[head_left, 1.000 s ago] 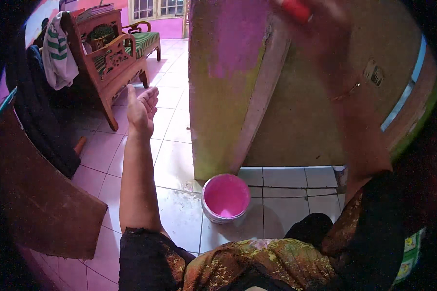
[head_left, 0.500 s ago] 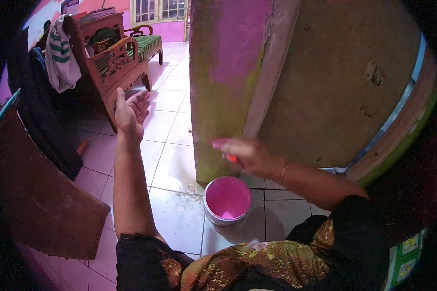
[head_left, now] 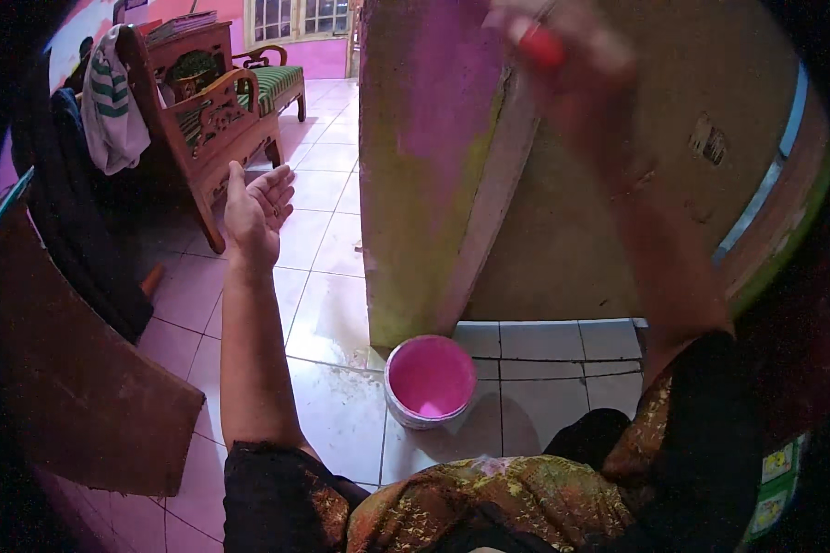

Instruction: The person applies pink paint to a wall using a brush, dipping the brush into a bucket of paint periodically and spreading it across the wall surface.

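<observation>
My right hand is raised at the top, in front of the upper part of the wall edge, its fingers closed and smeared by motion. It grips a paintbrush with a red handle; its bristles are too blurred to make out. Behind the brush stands a narrow wall end, yellow-green below with a pink painted patch above. My left hand is held out in the air left of that wall, open, palm facing right, with a ring on one finger. A white bucket with pink paint inside sits at the wall's foot.
A brown door panel stands right of the wall. At far left are a carved wooden bench with a green striped seat, a hanging white and green cloth, and a brown board. White tiles cover the floor.
My right hand has swept up and to the right with the paintbrush, from just above the bucket to the top of the wall. My left hand has barely moved.
</observation>
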Demonstrator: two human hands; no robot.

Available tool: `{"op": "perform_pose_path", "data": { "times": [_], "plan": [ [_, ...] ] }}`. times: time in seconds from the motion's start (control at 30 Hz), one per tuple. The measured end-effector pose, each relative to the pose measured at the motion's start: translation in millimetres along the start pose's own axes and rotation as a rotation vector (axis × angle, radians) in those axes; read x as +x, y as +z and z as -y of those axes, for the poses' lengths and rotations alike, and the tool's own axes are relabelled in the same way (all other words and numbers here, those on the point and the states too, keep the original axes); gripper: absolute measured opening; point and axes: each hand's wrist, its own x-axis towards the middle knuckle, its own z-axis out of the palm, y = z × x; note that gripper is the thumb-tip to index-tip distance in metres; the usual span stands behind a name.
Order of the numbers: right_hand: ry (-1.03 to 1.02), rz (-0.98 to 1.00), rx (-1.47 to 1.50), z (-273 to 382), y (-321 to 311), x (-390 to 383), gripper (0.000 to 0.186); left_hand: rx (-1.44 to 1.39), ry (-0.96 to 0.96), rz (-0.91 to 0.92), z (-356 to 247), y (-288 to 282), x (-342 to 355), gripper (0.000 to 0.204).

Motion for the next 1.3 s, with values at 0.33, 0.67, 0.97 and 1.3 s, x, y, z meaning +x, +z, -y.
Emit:
{"op": "perform_pose_path", "data": {
  "times": [0.33, 0.67, 0.97, 1.3],
  "plan": [
    [0.398, 0.622, 0.864, 187.7, 42.4, -131.3, 0.033, -0.025, 0.030, -0.044, -13.9, -6.0, -7.5, 0.082],
    [0.347, 0.211, 0.439, 44.5, 40.0, 20.8, 0.007, -0.051, 0.070, -0.023, -13.2, -11.3, -3.8, 0.080],
    [-0.058, 0.035, -0.200, 44.3, 66.3, 21.4, 0.010, -0.074, 0.059, -0.009, -10.0, -4.7, -2.3, 0.080],
    [0.056, 0.636, 0.677, 182.2, 54.4, -75.2, 0.008, -0.088, 0.101, -0.029, -39.0, -3.9, -25.7, 0.076]
  ]
}}
